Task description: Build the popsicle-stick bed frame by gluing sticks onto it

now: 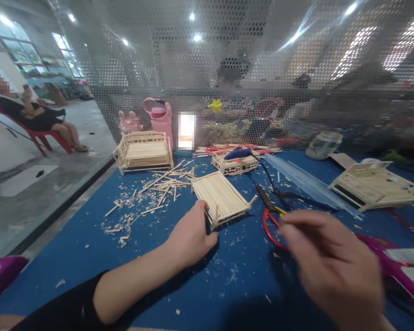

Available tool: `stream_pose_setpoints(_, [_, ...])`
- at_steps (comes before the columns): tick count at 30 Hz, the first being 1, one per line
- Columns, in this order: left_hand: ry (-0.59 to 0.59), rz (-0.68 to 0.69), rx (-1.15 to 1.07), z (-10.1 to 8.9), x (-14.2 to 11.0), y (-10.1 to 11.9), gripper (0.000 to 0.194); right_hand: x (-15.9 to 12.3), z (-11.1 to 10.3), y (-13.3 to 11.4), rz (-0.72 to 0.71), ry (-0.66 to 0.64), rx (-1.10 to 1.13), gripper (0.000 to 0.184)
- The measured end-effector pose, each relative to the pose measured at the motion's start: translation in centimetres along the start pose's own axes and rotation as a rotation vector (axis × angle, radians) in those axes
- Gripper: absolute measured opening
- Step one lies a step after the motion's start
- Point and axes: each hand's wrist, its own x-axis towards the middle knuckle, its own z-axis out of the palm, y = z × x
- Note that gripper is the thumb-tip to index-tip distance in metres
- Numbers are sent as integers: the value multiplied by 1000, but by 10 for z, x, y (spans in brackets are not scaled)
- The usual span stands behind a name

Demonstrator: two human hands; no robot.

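A miniature bed (222, 195) made of pale wooden sticks, with short corner posts, rests on the blue tabletop (227, 294). My left hand (191, 234) grips its near left edge, fingers along the side and thumb at the front. My right hand (334, 271) is raised at the right, slightly blurred, with thumb and forefinger pinched together; whatever may be between them does not show clearly. Just beyond those fingertips lie scissors (271, 234) with red handles and dark blades, partly covered by the hand. A blue hot glue gun (239, 154) lies on another stick model (232, 165) behind the bed.
Loose sticks (165, 184) and scraps litter the left side. A stick bench (145, 151), pink bottle (161, 122), lit phone (186, 131) and jar (324, 145) stand at the back before a perforated screen. Clear glue sticks (307, 179) and a stick model (376, 186) lie right.
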Motion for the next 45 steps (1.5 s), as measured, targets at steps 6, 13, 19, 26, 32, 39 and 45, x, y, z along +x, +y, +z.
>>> stream_pose_setpoints(6, [18, 185, 148, -7, -15, -28, 40, 25, 50, -33, -380, -37, 185, 13])
stream_pose_setpoints(13, [141, 112, 464, -23, 0, -32, 25, 16, 59, -2, -251, -100, 104, 12])
stream_pose_setpoints(19, [48, 47, 376, -23, 33, -23, 26, 17, 68, 6, -131, -352, -111, 23])
stream_pose_setpoints(26, [53, 210, 104, -8, 28, -29, 23, 15, 71, 13, -164, -348, -206, 24])
stream_pose_setpoints(32, [139, 43, -373, -6, 18, -19, 24, 14, 71, 9, -148, -361, -191, 21])
stream_pose_setpoints(39, [78, -120, -681, 2, 27, -10, 12, 14, 73, 9, -72, -359, -147, 21])
stream_pose_setpoints(45, [139, 53, -650, 2, 20, -9, 23, 14, 72, -2, -36, -326, -1, 28])
